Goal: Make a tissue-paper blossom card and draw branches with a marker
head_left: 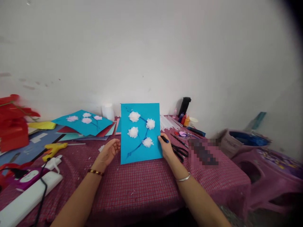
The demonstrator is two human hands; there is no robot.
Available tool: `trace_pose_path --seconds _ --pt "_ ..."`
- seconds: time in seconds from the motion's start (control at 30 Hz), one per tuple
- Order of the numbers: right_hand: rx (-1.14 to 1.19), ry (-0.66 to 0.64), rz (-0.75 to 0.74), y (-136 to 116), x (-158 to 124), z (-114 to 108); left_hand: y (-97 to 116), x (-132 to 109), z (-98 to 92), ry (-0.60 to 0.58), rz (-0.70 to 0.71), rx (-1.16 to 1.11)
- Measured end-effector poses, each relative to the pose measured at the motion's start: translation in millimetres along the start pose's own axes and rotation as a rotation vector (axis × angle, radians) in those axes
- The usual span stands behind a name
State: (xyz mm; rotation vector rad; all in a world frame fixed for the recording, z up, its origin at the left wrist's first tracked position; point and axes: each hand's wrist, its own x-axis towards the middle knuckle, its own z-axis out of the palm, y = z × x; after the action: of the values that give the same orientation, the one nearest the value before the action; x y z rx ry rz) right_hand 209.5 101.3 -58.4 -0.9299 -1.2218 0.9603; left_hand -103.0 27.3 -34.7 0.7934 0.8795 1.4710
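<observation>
A blue card (142,151) stands upright above the table, with several white ruffled paper flowers (134,117) and dark blue painted branches on it. At its lower right edge, my right hand (165,146) grips the card between thumb and fingers. A short dark blue thing, too little of it visible to name, also shows at that hand. My left hand (110,152) is just beside the card's left edge, palm inward, fingers loosely bent and apart, with nothing seen in it. Black-handled scissors (180,151) lie right of my right hand.
A second blue card with pink flowers (82,121) lies on stacked papers at the left. Nearby are a yellow glue gun (54,150) and a white power strip (30,197). Small paint bottles (184,119) stand at the back right. A pink stool (267,176) is beside the table.
</observation>
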Motion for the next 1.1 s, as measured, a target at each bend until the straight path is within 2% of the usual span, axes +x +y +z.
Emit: trace_pose_path --seconds 0.2,0.33,0.47,0.57,0.73,0.93,1.1 --pt "-0.012 0.006 0.018 -2.0 0.9 2.4 5.8 -0.6 2.4 -0.014 -0.015 0.043" --pt "-0.018 0.006 0.032 -3.8 1.4 2.8 8.8 -5.4 7.5 -0.068 -0.071 0.116" --pt "-0.026 0.005 0.046 -4.1 1.3 3.5 1.4 -11.6 14.7 -0.131 -0.186 0.24" --pt "-0.035 -0.005 0.053 -4.4 0.8 3.6 -7.2 -14.2 19.9 -0.131 -0.246 0.326" --pt "-0.023 -0.026 0.06 -5.6 -0.1 4.0 -12.3 -15.4 26.4 -0.061 -0.251 0.418" --pt "0.041 -0.027 0.071 -9.7 -4.0 9.2 -9.6 -13.2 37.4 0.12 -0.156 0.445" --pt "0.174 0.039 0.102 -17.8 4.5 1.0 0.3 -24.6 39.1 0.16 -0.219 0.519"
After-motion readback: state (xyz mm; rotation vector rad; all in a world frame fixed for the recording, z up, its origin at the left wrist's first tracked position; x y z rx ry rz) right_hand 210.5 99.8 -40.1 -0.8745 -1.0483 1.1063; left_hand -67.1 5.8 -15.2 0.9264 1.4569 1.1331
